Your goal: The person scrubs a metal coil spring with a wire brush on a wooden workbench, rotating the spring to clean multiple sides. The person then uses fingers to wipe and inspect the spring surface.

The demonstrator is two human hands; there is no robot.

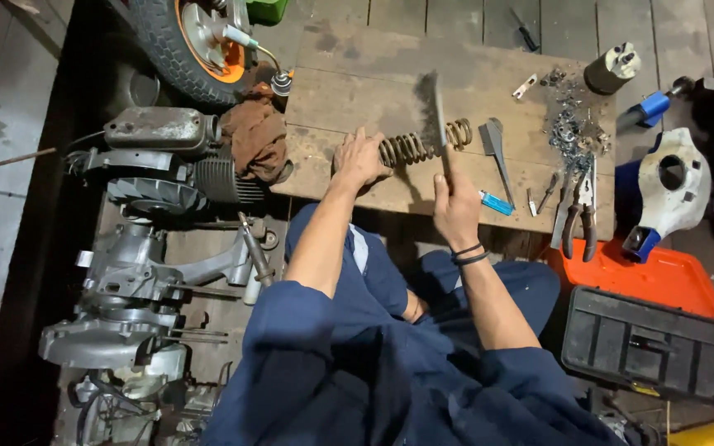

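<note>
On the worn wooden board (357, 99) laid across the floor, we see a rusty brown coil spring (423, 142) lying on its side, near the board's middle. The left hand (359, 158) is closed around the spring's left end, pressing it down onto the wood, which looks to us like a way to keep it from rolling. The right hand (456, 206) is wrapped around the handle of a wire brush (438, 111), whose blurred head stands upright over the coils, close to or touching them; we cannot tell which.

Just right of the spring lie a grey metal scraper (495, 149), a small blue lighter (496, 202) and dark-handled pliers (578, 216), all within easy reach of the right hand. A pile of small nuts and washers (573, 124) sits further back, out of the way. To the left, well apart, rest a grey engine casing (126, 289) and a brown rag (254, 136).
</note>
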